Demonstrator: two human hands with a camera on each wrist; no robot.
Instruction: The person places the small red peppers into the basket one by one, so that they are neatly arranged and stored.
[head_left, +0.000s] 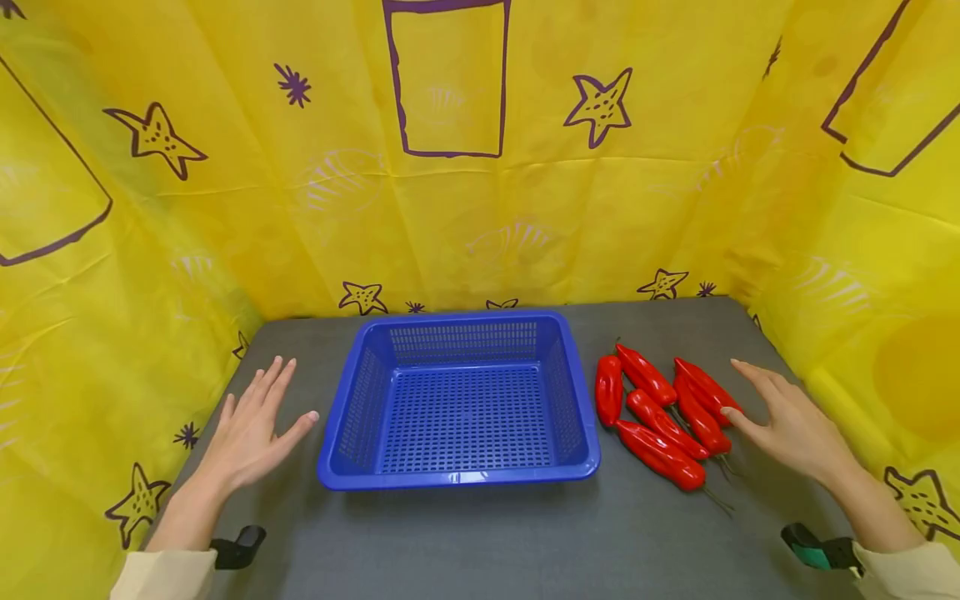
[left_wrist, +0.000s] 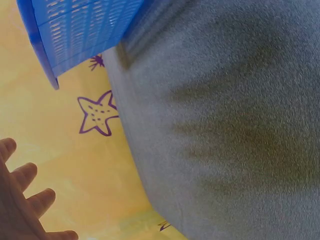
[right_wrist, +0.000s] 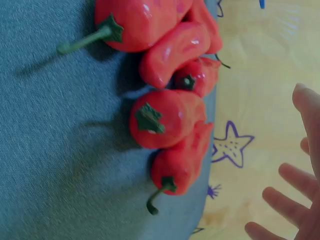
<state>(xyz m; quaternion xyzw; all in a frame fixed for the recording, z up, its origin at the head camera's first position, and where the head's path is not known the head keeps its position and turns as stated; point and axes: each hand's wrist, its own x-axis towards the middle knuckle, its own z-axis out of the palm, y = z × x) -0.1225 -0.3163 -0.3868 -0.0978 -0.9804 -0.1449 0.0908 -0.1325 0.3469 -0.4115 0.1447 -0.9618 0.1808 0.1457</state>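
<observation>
A blue plastic basket (head_left: 459, 481) with perforated walls stands in the middle of the grey table, with nothing inside it. To its right lie several shiny red peppers (head_left: 660, 457) in a loose cluster, their green stems showing in the right wrist view. My left hand (head_left: 251, 433) hovers left of the basket with fingers spread and holds nothing. On the other side, my right hand (head_left: 795, 429) is held just right of the peppers, fingers extended, nothing in its grasp. Some of its fingers (right_wrist: 287, 205) show in the right wrist view, apart from the peppers.
The grey table (head_left: 450, 550) is bordered at the back and sides by a yellow cloth (head_left: 465, 225) printed with starfish and shells. Black bands (head_left: 238, 547) sit near both wrists, beside the pale sleeves.
</observation>
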